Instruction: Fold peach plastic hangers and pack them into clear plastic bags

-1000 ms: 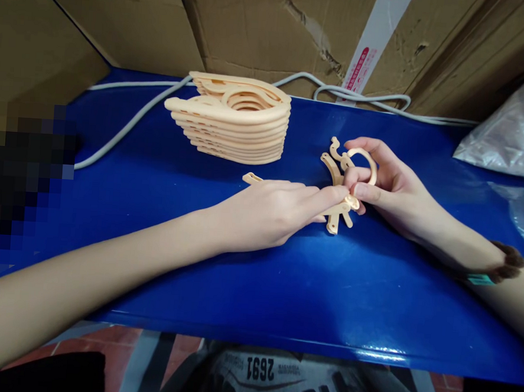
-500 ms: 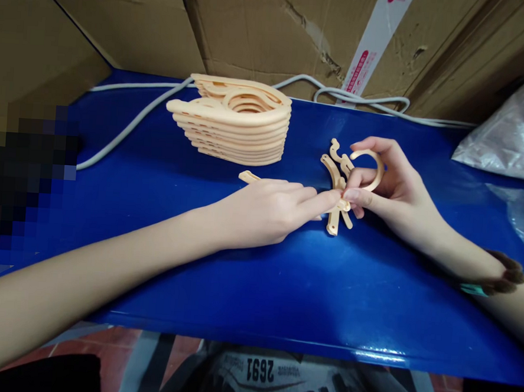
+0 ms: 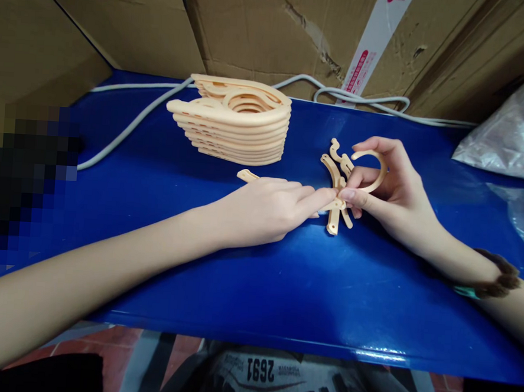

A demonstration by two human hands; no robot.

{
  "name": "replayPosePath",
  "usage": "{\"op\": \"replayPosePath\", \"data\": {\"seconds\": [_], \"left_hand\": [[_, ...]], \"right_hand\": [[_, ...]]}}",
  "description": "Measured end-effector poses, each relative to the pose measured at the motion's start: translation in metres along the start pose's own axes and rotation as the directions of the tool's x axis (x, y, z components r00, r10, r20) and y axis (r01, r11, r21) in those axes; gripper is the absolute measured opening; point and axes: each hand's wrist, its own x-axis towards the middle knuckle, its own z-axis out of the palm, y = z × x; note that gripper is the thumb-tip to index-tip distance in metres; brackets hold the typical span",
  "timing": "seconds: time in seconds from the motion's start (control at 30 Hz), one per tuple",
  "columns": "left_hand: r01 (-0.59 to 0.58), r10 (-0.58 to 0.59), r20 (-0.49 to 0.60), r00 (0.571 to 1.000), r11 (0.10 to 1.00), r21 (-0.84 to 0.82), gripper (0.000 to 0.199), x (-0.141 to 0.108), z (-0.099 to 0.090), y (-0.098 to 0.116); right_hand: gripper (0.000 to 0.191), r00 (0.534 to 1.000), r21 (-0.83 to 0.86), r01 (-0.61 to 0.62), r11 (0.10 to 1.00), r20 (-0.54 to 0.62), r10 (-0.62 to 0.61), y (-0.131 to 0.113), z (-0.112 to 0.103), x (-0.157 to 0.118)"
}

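Note:
My right hand (image 3: pixel 393 183) is closed on a beige plastic hanger hook (image 3: pixel 382 168), whose open curve faces left. My left hand (image 3: pixel 272 211) is closed over a beige hanger arm (image 3: pixel 246 175); its far end shows left of the knuckles, and most of it is hidden under the palm. The fingertips of both hands meet where the hook's base joins or touches the arm's right end; I cannot tell which. Loose beige hanger pieces (image 3: pixel 332 224) lie crossed on the blue table, beneath and behind the fingertips.
A neat stack of beige folded hangers (image 3: pixel 234 129) stands behind my left hand. A grey cable (image 3: pixel 138 117) runs along the back of the blue table (image 3: pixel 256 296), before cardboard boxes (image 3: pixel 254 30). Clear plastic bags (image 3: pixel 514 128) lie at the right.
Both hands stay nearly in place. The hook has shifted very slightly right, and the left fingertips have drawn slightly left, showing more of the arm's right end.

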Motion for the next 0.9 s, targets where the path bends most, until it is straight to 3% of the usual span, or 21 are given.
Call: {"op": "replayPosePath", "data": {"seconds": [0.9], "left_hand": [[-0.019,0.019,-0.060,0.998,1.000,-0.008,0.027,0.0002,-0.0007,0.0004]], "right_hand": [[0.047,0.998,0.007,-0.052,0.999,0.044,0.051,0.0004,0.0016,-0.0019]]}}
